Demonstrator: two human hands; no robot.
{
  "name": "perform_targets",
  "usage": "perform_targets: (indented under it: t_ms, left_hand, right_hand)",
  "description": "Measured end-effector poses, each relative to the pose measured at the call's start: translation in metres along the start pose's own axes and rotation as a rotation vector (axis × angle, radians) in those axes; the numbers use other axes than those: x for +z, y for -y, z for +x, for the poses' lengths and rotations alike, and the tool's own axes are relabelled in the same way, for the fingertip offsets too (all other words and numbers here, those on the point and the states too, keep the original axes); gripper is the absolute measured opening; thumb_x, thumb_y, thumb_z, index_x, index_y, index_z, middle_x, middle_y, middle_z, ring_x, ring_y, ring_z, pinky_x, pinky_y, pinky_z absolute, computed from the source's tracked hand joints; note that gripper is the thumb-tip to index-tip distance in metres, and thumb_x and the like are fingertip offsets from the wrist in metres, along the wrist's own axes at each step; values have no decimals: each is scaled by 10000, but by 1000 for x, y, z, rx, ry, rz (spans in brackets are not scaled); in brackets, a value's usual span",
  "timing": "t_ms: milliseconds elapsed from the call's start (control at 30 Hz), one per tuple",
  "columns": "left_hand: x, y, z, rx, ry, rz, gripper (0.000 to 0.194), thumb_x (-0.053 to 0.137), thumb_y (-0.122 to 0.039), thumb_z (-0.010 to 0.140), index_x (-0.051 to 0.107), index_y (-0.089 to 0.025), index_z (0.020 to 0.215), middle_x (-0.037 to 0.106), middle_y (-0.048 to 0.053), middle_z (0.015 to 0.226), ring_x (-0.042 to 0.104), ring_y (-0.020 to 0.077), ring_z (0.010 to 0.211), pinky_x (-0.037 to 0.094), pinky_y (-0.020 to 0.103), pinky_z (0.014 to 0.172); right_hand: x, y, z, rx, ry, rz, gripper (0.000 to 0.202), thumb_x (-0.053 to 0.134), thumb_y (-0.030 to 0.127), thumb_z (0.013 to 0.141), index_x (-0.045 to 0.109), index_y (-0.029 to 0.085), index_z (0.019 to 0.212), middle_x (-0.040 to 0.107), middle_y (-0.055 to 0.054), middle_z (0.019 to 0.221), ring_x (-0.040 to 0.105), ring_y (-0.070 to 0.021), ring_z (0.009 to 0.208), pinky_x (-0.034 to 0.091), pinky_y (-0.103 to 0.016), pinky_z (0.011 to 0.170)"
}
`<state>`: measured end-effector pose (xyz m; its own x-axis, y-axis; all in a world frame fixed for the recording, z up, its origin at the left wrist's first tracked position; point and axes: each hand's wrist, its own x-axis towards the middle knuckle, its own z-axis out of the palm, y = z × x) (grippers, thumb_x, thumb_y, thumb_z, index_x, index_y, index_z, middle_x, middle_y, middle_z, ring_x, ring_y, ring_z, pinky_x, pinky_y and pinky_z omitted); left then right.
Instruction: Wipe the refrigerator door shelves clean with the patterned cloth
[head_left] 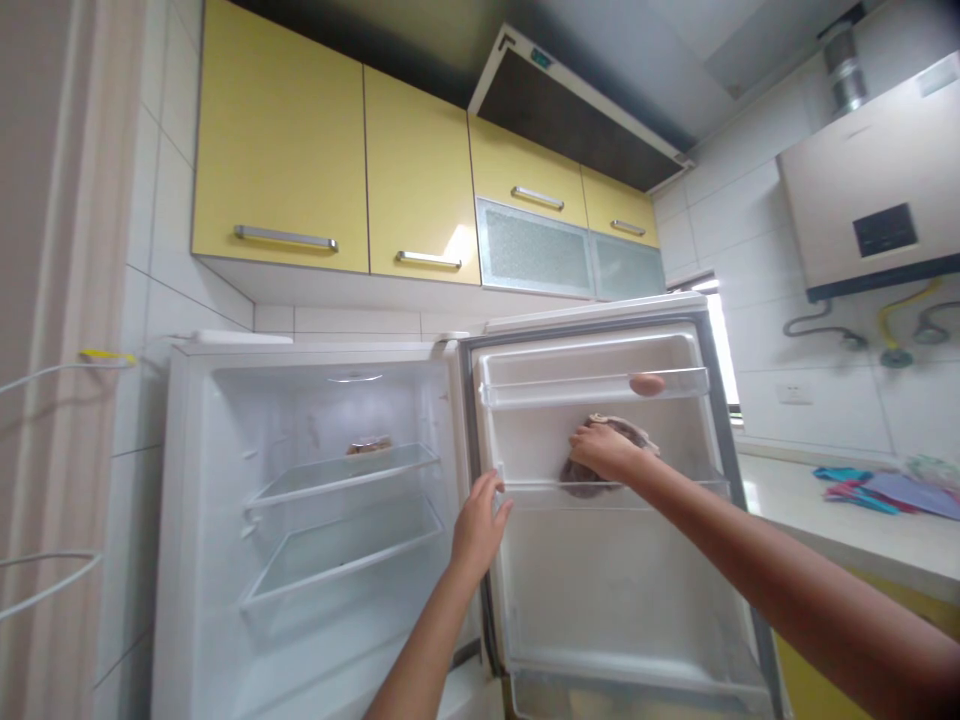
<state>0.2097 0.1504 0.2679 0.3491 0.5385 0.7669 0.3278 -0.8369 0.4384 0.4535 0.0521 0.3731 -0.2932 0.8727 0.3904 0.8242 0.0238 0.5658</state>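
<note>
An open fridge stands in front of me, its door swung to the right. My right hand is closed on a dark greyish-brown cloth, against the inside of the door at the middle door shelf. My left hand is at the hinge-side edge of the door, by the left end of that shelf, its fingers apart and nothing held. An egg-like brown object sits in the upper door shelf. A small package lies on the upper glass shelf inside.
Yellow cupboards and a range hood hang above. To the right are a water heater and a counter with coloured cloths. White cables show at the left edge.
</note>
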Motion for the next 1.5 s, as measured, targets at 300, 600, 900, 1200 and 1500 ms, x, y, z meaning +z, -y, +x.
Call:
perform_targets:
  t_ms: [300,600,900,1200,1500]
  left_hand:
    - [-1,-4,-1,-11,-12,23,194,549,-172,841,600,-236,1016,589,101,1384,582,241,1262,473,456,1071]
    - [-2,-1,-2,-9,0,-9,163,547,-218,866,587,-248,1021,578,83,1401,580,234,1247,498,439,1035]
    - [-6,3,-3,-3,13,-19,167,547,-242,873,593,-248,1034,565,95,1439,549,244,1311,434,463,1104]
    - [-7,9,-2,-8,15,-24,192,535,-264,875,602,-252,1055,570,87,1435,554,235,1306,459,457,1083]
    - [-6,10,-1,5,-7,-16,192,538,-284,879,601,-259,1059,585,82,1423,546,228,1323,441,456,1106]
  right_hand:
    - [-14,73,76,-3,-99,50,243,505,151,913,743,159,963,721,-140,1054,644,-230,1045,459,-313,836]
    - [-12,64,62,406,-207,86,292,361,209,988,583,176,1173,630,-159,1185,607,-246,1062,492,-327,776]
    - [-11,14,7,243,-173,42,211,469,216,950,585,191,1124,619,-130,1155,584,-252,1056,461,-324,775]
    - [21,-60,-76,34,-191,-61,368,560,130,862,650,236,1203,673,-107,1113,594,-244,1013,423,-385,876]
    - [11,-71,-129,458,-415,-5,479,542,178,817,588,240,1290,651,-106,1250,629,-262,1060,510,-343,765]
